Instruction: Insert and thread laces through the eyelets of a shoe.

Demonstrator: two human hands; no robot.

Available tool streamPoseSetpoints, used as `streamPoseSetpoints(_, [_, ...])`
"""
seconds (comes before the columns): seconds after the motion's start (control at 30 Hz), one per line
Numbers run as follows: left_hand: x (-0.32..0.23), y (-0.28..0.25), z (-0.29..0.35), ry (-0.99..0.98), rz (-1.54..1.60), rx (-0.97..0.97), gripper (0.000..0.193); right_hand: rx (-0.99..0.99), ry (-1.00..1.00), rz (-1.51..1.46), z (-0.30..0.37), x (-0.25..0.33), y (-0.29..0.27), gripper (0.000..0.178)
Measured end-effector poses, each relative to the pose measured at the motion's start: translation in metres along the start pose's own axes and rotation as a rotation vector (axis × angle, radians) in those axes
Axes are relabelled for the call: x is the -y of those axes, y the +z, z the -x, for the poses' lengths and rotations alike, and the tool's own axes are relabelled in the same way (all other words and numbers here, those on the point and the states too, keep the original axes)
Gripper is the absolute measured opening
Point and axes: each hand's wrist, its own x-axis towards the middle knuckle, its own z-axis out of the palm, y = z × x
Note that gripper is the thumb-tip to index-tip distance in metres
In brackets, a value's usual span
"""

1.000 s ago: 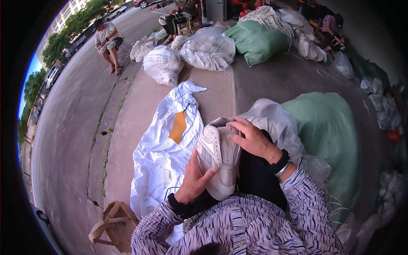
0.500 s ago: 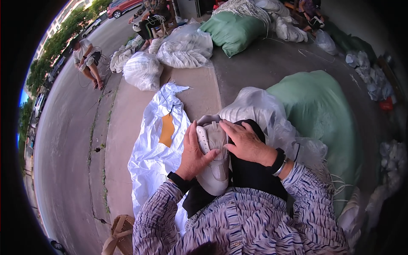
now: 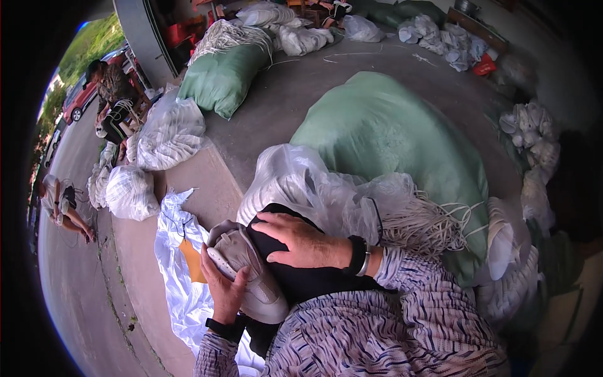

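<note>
A pale beige sneaker (image 3: pixel 262 294) without laces rests on my lap, its toe toward me and its opening away. My left hand (image 3: pixel 225 286) grips its left side, thumb across the tongue and fingers hidden along the outer edge. My right hand (image 3: pixel 301 241) is off the shoe and lies with fingers stretched out over my black-clad right thigh (image 3: pixel 308 279); nothing shows in it. Left of the shoe, a white plastic sheet (image 3: pixel 178 276) bears an orange-yellow flat piece (image 3: pixel 192 261) and a dark cord.
To my right are a clear plastic bag (image 3: pixel 295 179), a bundle of whitish laces (image 3: pixel 418 220) and a big green sack (image 3: pixel 383 132). Another green sack (image 3: pixel 220 75) topped with laces stands farther off. Two people sit at the left, one on a chair (image 3: pixel 119 100). White bags line the right side.
The view has swung to the right. My right hand has let go of the shoe and moved right over my thigh, while my left hand keeps hold and the shoe now tilts.
</note>
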Motion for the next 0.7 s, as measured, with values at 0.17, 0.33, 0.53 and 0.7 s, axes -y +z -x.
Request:
streamPoseSetpoints(0.17, [-0.008, -0.006, 0.001, 0.024, -0.061, -0.026, 0.102, -0.558, 0.621, 0.495, 0.123, -0.083, -0.039, 0.072])
streamPoseSetpoints(0.33, [-0.016, -0.005, -0.004, 0.006, -0.047, -0.018, 0.108, -0.393, 0.956, 0.129, 0.214, -0.19, 0.029, 0.073])
streamPoseSetpoints(0.53, [-0.009, 0.001, -0.005, -0.022, -0.072, -0.002, 0.106, -0.042, 0.56, -0.025, 0.136, -0.181, 0.06, 0.033])
streamPoseSetpoints(0.7, [-0.011, 0.005, -0.006, -0.056, -0.035, 0.006, 0.107, -0.041, 0.89, 0.013, 0.165, -0.158, -0.013, 0.026])
